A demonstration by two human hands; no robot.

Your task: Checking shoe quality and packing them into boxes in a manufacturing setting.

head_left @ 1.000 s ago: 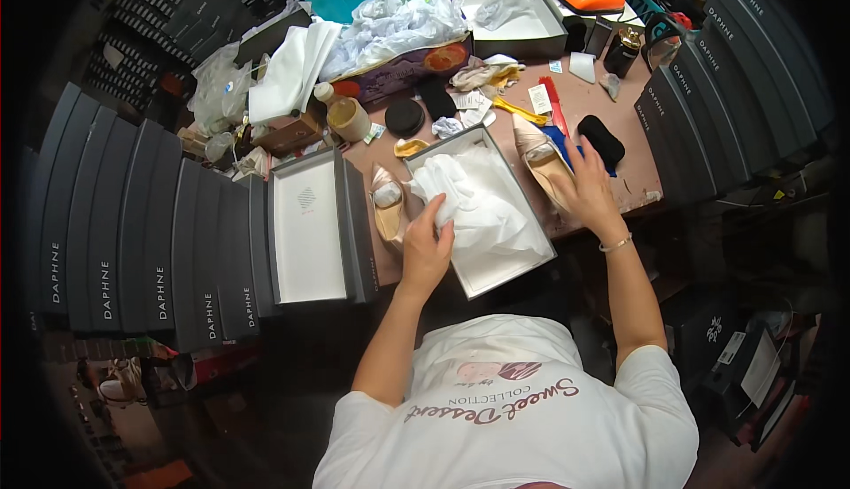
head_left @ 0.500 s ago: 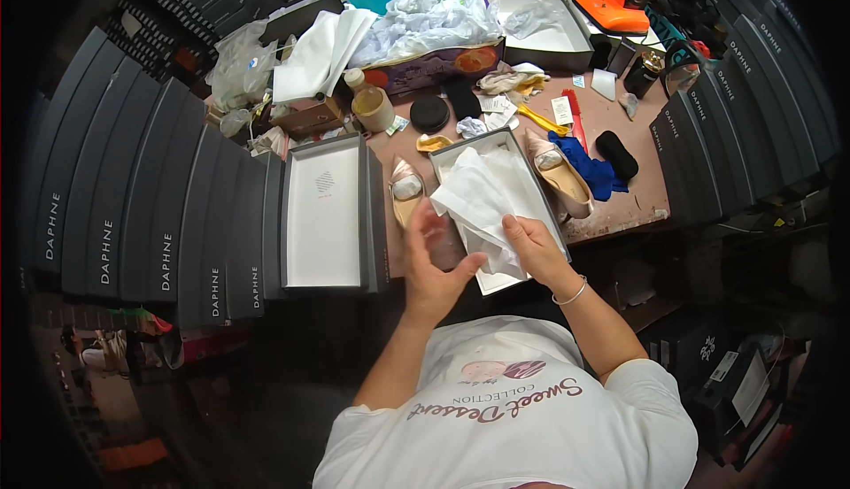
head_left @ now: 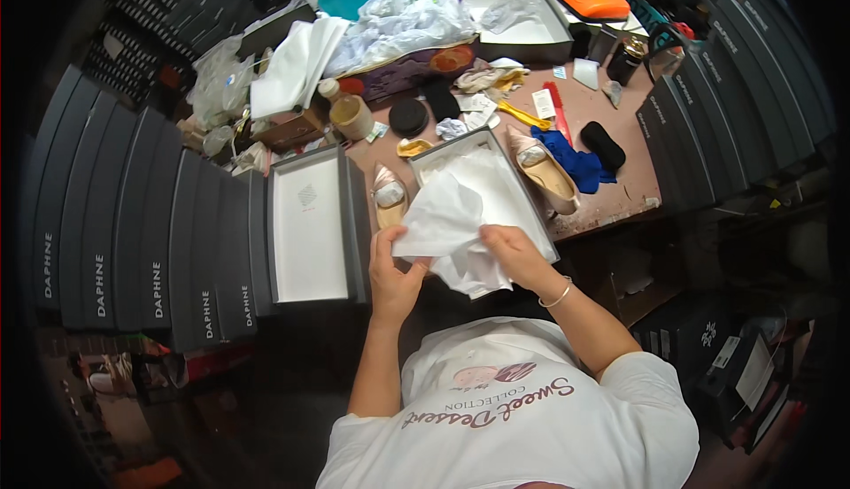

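Between my two hands hangs a crumpled sheet of white tissue paper (head_left: 445, 215), partly spread out. The fingers of my left hand (head_left: 394, 277) close on its left edge. My right hand (head_left: 521, 257) pinches its right side between thumb and fingers. Beneath the paper lies an open grey shoebox (head_left: 522, 190) with a white inside; the sheet hides its near left part. A pale pink pointed shoe (head_left: 388, 197) with stuffing in it stands left of the box, just beyond my left hand. Its stuffed mate (head_left: 544, 170) stands along the right side.
An empty white-lined box part (head_left: 308, 250) lies left, beside a row of grey shoeboxes (head_left: 124, 223); more boxes (head_left: 735, 91) line the right. Farther back are a blue cloth (head_left: 575, 160), a black pad (head_left: 602, 146), a red brush (head_left: 558, 108), a bottle (head_left: 350, 115) and a paper-filled carton (head_left: 403, 69).
My left hand has come to the paper's left edge and closed on it. The paper has opened wider and moved slightly left and nearer. The whole view has shifted a little.
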